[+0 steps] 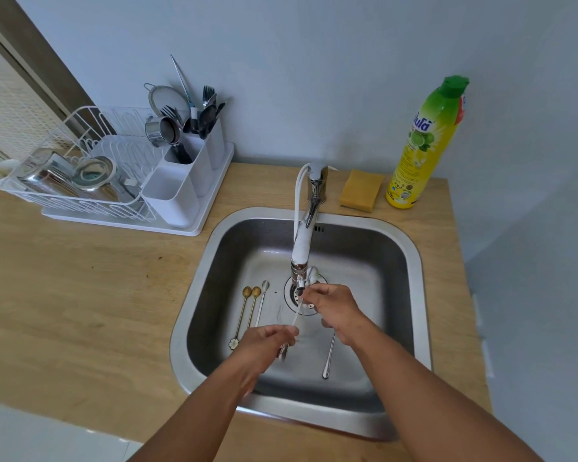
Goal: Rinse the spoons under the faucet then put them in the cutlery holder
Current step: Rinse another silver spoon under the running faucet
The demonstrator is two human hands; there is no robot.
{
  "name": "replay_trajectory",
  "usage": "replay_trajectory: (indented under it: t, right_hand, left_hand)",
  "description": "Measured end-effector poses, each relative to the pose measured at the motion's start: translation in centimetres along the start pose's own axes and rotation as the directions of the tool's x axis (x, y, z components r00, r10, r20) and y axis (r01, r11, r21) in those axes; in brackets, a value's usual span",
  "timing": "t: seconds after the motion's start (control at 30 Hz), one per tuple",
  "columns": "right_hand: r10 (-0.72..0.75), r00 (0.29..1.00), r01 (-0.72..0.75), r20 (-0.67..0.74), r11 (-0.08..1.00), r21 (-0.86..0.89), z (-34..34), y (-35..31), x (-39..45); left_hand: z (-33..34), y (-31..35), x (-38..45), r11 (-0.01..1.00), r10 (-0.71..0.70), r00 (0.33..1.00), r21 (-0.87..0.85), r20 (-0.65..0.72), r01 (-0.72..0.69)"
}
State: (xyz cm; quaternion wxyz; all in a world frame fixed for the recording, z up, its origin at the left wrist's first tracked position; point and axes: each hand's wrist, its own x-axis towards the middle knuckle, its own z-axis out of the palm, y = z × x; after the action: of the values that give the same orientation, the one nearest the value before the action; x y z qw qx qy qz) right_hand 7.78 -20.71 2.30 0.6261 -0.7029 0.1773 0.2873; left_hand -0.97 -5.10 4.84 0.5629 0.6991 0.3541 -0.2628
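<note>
Over the steel sink (411, 261), my left hand (264, 341) and my right hand (331, 306) both pinch one thin silver spoon (296, 316), held slanted right under the faucet (301, 248) spout. Two gold spoons (247, 308) and a silver spoon (262, 303) lie side by side on the sink floor at the left. Another silver spoon (329, 356) lies on the floor below my right hand. The white cutlery holder (181, 181), with forks and utensils standing in its far compartments, stands at the back left on the dish rack's tray.
A white wire dish rack (80, 175) with steel cups and a strainer stands on the wooden counter (80, 295) left of the sink. A yellow sponge (361, 190) and a green-capped dish soap bottle (424, 145) stand behind the sink at the right, by the wall.
</note>
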Motion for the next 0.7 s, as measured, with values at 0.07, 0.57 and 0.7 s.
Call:
replay_trajectory:
  t: [0.07,0.57,0.7]
  right_hand:
    - [0.042,0.998,-0.039,-0.039,0.997,0.062,0.3,0.1,0.0]
    - [0.010,0.987,-0.004,-0.161,0.999,0.042,-0.8,1.3,-1.2]
    - [-0.114,0.929,-0.005,-0.353,0.947,-0.320,-2.0,2.9,-1.0]
  left_hand:
    - [-0.6,-0.3,0.0,0.999,-0.011,1.000,0.034,0.015,0.010]
    - [0.1,0.3,0.8,0.995,-0.082,0.929,0.075,0.361,0.059]
    - [-0.4,0.2,2.5,0.959,-0.053,0.975,0.282,0.218,-0.011]
